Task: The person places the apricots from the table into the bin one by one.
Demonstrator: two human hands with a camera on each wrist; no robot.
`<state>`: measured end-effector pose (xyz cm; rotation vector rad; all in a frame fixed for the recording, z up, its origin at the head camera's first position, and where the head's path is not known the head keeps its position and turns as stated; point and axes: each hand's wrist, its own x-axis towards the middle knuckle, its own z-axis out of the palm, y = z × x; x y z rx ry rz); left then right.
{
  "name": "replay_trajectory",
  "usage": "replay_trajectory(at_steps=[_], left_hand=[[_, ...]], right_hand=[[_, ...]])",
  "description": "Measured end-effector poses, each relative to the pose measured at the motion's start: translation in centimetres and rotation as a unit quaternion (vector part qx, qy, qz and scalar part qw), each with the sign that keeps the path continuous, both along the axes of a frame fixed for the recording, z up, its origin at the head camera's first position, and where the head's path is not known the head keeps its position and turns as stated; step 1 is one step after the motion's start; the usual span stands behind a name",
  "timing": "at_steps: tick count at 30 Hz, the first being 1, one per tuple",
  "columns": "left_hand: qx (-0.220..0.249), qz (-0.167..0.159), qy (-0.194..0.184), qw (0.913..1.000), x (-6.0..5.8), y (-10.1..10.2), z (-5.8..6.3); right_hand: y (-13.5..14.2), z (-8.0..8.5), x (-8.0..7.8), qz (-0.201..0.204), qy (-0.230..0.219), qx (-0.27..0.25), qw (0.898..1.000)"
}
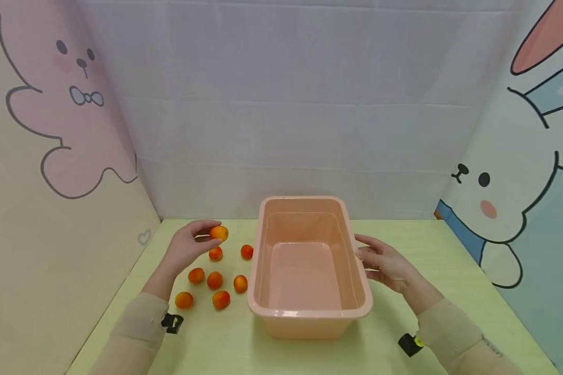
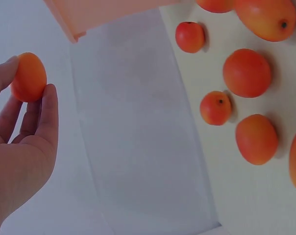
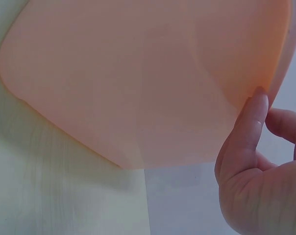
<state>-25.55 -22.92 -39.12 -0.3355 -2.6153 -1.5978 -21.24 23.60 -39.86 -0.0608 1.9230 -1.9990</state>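
Note:
My left hand (image 1: 190,245) pinches a small orange fruit (image 1: 219,233) between thumb and fingertips, above the table. In the left wrist view the held fruit (image 2: 30,77) is smooth and oval. Beneath and beside this hand several similar orange-red fruits (image 1: 215,280) lie scattered, left of a pink plastic tub (image 1: 305,276). The tub stands upright with its inside bare. On its right side my right hand (image 1: 387,263) holds the tub at the rim; in the right wrist view a digit (image 3: 253,120) touches the outer wall just under the lip.
The pale yellow table (image 1: 403,333) meets a white cloth backdrop (image 1: 291,104) at its far edge. Side panels carry a cartoon bear (image 1: 75,130) on the left and a cartoon rabbit (image 1: 511,208) on the right. Each sleeve bears a small black device (image 1: 172,323).

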Motion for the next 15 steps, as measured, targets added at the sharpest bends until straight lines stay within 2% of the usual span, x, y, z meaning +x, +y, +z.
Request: replay_trajectory(at_steps=[10, 15], left_hand=[[0.012, -0.078, 0.034, 0.9963, -0.6, 3.9, 4.1], [0.006, -0.103, 0.059, 0.9929, -1.3, 6.0, 5.7]], right_hand=[[0.0, 0.1, 0.0, 0.003, 0.003, -0.005, 1.0], [0.0, 0.0, 0.0, 0.013, 0.004, -0.019, 1.0]])
